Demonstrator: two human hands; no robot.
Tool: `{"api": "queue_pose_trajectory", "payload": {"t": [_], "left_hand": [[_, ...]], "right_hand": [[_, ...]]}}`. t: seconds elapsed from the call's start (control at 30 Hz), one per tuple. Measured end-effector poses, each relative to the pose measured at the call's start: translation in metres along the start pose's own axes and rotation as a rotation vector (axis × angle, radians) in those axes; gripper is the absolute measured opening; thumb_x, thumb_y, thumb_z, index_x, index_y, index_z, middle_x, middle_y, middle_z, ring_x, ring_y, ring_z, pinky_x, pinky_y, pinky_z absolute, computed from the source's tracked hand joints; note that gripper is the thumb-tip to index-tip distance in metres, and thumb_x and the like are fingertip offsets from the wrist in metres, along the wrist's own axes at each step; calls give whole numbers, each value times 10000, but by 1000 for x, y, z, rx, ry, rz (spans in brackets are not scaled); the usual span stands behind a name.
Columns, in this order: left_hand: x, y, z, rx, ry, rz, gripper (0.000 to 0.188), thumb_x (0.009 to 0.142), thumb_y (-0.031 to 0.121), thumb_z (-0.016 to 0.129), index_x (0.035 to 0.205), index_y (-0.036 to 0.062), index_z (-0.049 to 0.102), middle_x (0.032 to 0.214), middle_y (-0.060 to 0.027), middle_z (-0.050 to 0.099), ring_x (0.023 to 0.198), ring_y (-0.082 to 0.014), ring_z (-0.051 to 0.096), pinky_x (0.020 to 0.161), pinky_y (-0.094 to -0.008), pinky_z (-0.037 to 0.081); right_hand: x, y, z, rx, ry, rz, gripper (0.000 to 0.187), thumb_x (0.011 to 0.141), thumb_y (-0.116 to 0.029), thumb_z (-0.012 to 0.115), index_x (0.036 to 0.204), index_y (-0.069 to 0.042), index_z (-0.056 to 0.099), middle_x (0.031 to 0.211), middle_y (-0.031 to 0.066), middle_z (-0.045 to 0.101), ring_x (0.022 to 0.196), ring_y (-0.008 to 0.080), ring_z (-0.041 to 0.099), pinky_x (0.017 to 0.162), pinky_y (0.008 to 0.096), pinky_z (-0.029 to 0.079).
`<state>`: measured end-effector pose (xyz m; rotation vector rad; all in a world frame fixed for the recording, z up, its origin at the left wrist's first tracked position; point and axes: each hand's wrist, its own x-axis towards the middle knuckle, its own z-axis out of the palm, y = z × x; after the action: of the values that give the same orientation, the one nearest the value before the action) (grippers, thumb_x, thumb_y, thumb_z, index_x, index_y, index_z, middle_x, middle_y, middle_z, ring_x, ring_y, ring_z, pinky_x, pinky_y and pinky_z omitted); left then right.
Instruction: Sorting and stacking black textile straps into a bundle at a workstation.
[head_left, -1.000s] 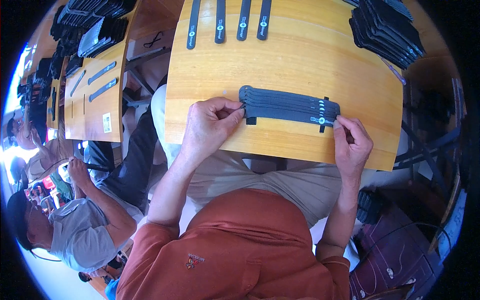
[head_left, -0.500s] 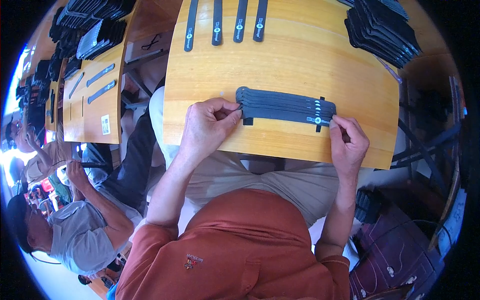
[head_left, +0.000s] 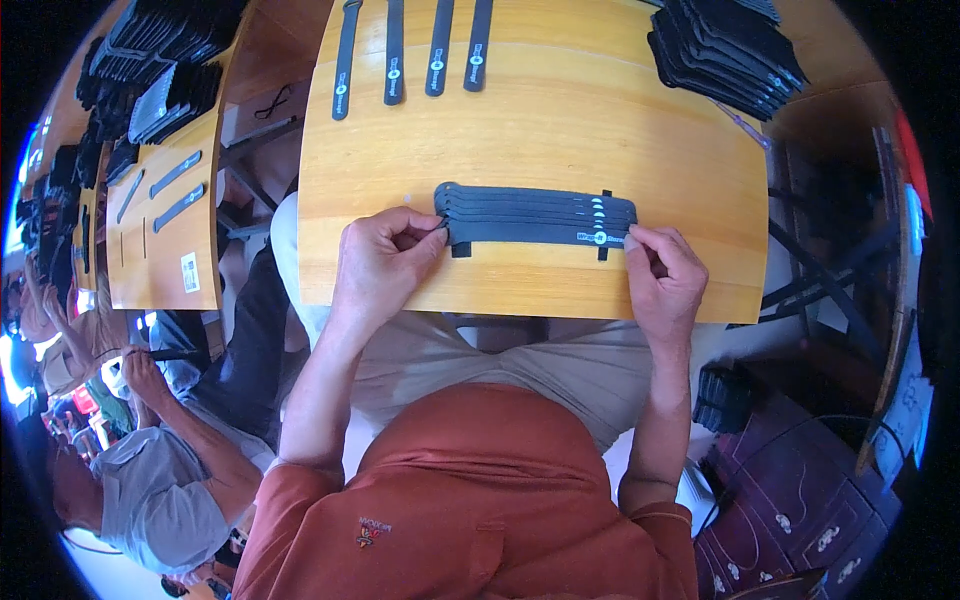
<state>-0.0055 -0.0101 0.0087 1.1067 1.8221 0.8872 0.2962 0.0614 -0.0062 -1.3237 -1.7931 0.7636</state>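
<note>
A fanned stack of dark grey straps (head_left: 520, 216) lies crosswise on the wooden table (head_left: 530, 140), overlapping in steps. Rounded tips are at its left end, and the white printed marks line up near its right end. My left hand (head_left: 385, 262) pinches the left end between thumb and fingers. At the opposite end, my right hand (head_left: 666, 285) grips the nearest strap's tip with thumb and forefinger. Short black marks, like tape, stick out from under the stack: one at the left (head_left: 461, 250) and one at the right (head_left: 603, 254).
Several single straps (head_left: 437, 60) lie apart at the table's far side. A tall pile of folded dark pieces (head_left: 725, 60) stands far right, beside a thin pen-like tool (head_left: 740, 125). On the left, a co-worker (head_left: 165, 490) sits by another table (head_left: 150, 260) with straps and dark piles.
The whole view has shifted, moving the table leftward in the picture. Both hands keep hold of the same ends, and the stack stays over the black marks.
</note>
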Motion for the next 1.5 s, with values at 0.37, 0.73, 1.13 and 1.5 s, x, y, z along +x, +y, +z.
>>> {"api": "queue_pose_trajectory", "payload": {"t": [0.37, 0.73, 1.13, 1.5], "left_hand": [[2, -2, 1, -16, 9, -29, 108, 904, 18, 760, 991, -46, 768, 746, -46, 734, 655, -63, 643, 618, -246, 531], [3, -3, 2, -9, 21, 10, 104, 904, 22, 764, 985, -44, 769, 730, -47, 727, 636, -65, 635, 601, -242, 520], [-1, -1, 5, 106, 139, 138, 189, 840, 3, 799, 1016, -23, 735, 872, -103, 716, 686, -135, 668, 645, -272, 547], [1, -4, 0, 72, 76, 193, 200, 850, 10, 783, 1047, -15, 754, 940, -126, 730, 759, -166, 709, 704, -293, 567]], "right_hand": [[0, -1, 0, -35, 8, -24, 82, 875, 33, 714, 953, 17, 731, 839, 129, 705, 704, 214, 689, 636, 312, 533], [-1, -1, 1, -81, 17, -40, 91, 862, 32, 722, 949, 11, 728, 851, 141, 703, 744, 267, 708, 657, 345, 550], [6, -12, -2, -239, -69, -75, 81, 867, 10, 682, 942, 10, 710, 927, 161, 685, 821, 343, 706, 728, 413, 565], [7, -48, 0, -655, -128, -179, 172, 884, -46, 669, 1045, -6, 712, 1035, 128, 677, 988, 323, 686, 766, 438, 571]]}}
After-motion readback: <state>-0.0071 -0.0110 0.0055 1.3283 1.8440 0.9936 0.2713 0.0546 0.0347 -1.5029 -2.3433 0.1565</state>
